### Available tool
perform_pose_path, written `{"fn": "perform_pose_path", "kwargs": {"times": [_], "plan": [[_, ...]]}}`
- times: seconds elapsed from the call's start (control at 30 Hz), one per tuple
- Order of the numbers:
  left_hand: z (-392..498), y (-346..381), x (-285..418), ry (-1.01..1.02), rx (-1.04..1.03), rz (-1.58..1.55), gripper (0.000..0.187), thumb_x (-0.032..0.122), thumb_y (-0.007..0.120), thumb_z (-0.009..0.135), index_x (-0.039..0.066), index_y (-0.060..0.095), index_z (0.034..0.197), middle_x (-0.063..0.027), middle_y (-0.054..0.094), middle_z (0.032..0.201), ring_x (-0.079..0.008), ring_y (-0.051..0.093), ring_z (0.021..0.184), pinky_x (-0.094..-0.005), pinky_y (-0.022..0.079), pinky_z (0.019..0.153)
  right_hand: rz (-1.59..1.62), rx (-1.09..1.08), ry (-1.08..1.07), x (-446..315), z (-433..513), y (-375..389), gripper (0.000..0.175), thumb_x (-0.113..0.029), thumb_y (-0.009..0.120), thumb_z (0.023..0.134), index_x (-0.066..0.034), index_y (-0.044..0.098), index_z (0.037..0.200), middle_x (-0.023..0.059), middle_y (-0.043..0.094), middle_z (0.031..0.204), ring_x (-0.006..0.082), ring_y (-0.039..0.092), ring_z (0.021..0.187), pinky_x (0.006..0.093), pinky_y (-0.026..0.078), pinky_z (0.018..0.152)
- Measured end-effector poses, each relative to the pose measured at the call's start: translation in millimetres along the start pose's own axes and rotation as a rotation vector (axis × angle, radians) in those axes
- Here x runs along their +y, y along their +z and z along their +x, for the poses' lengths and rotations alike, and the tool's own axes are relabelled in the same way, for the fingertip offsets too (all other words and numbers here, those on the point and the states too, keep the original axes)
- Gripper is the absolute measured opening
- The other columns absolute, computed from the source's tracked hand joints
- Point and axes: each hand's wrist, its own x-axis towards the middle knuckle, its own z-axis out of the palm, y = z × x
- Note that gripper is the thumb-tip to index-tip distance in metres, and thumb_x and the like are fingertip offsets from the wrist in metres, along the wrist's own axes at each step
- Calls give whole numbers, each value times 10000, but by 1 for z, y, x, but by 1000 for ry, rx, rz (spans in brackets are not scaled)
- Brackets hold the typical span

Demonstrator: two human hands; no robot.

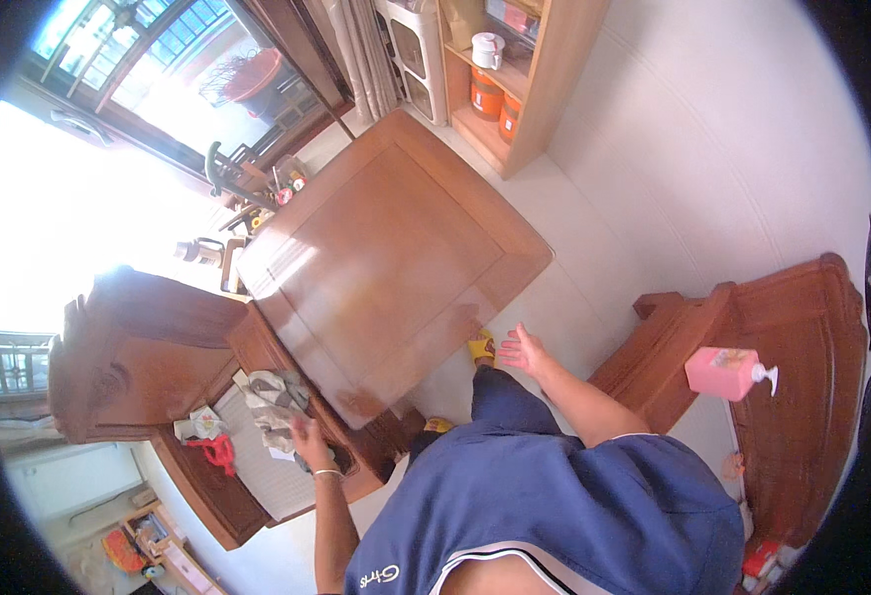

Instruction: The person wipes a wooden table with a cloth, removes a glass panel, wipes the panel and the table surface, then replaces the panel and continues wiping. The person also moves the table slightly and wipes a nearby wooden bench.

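Observation:
A wooden table [376, 260] with a glossy top stands in front of me. To its left is a carved wooden armchair [257, 327], with a crumpled grey and white cloth [272, 405] on its seat. My left hand [307, 437] is at the near end of this cloth; whether its fingers grip it I cannot tell. My right hand [522, 348] is stretched out past the table's near right corner, fingers spread and holding nothing. A pink pump bottle [722, 373] stands on the arm of a wooden bench at the right.
A red string-like item [220, 452] and a white packet [201, 424] lie on the left chair's side. A wooden shelf [536, 97] with orange containers stands beyond the table. A vacuum flask [201, 251] and small items are by the window.

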Motion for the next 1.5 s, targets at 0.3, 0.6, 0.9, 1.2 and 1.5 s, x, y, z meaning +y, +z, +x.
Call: {"fn": "perform_pose_path", "kwargs": {"times": [0.3,0.6,0.9,1.2,1.5], "plan": [[-34,34,-64,-477,-49,177,577,255,706,823,1,486,1292,-86,594,1015,-163,560,772,-290,462,632,585,223,63,-30,48,64,710,-658,351,910,-69,408,1302,182,484,1260,365,514,1099,587,375,949],[-24,55,-75,-384,0,301,722,270,714,794,-103,413,1334,-227,517,1309,-299,501,1211,-358,373,1031,-184,675,-533,-93,40,-8,590,-537,505,910,-7,562,1163,170,578,1149,296,574,1031,417,434,907],[-11,65,-82,-546,122,270,781,346,719,776,-79,409,1353,-228,508,1315,-319,491,1216,-361,374,1031,-1047,630,-713,-227,64,-11,561,-486,561,877,-4,596,1162,220,603,1140,368,549,1096,421,423,959],[-29,87,-105,-506,454,-608,485,242,606,890,3,478,1291,-105,553,1251,-268,546,1095,-426,425,979,-1037,336,-524,-241,62,11,698,-587,571,834,83,626,1023,258,649,1029,356,615,1000,416,465,853],[-39,104,-90,-728,494,-1071,525,441,528,902,97,495,1297,-98,491,1341,-317,439,1234,-498,343,1057,-1089,366,-482,-243,57,6,744,-637,574,799,75,645,1002,251,657,1009,341,630,957,412,472,824]]}}
